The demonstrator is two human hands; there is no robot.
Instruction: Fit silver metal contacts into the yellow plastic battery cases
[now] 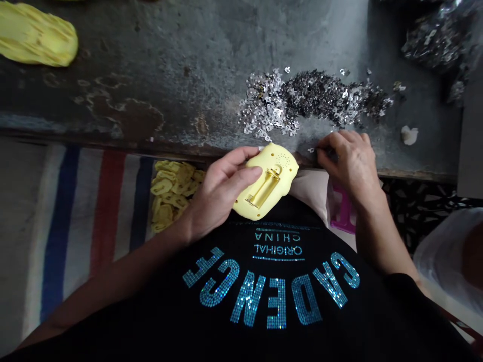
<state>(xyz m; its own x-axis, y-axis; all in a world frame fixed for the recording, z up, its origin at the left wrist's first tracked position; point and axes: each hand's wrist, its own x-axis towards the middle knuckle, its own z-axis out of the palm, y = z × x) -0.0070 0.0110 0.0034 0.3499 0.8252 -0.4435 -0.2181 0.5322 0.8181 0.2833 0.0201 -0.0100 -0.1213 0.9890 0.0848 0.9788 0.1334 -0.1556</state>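
Observation:
My left hand [221, 188] grips a yellow plastic shell [277, 171] at the table's near edge, its open battery slot facing up. My right hand [349, 161] rests on the table edge just right of the shell, fingertips pinched together near a small metal clip [311, 150]; whether it holds one I cannot tell. A heap of small silver metal clips [302, 100] lies on the worn grey table [188, 60] right behind both hands.
More yellow shells [171, 193] are piled below the table edge to the left, on a striped sack [75, 211]. A yellow plastic piece [35, 35] lies far left. A bag of clips [437, 37] sits far right, a pink item [343, 213] under my right wrist.

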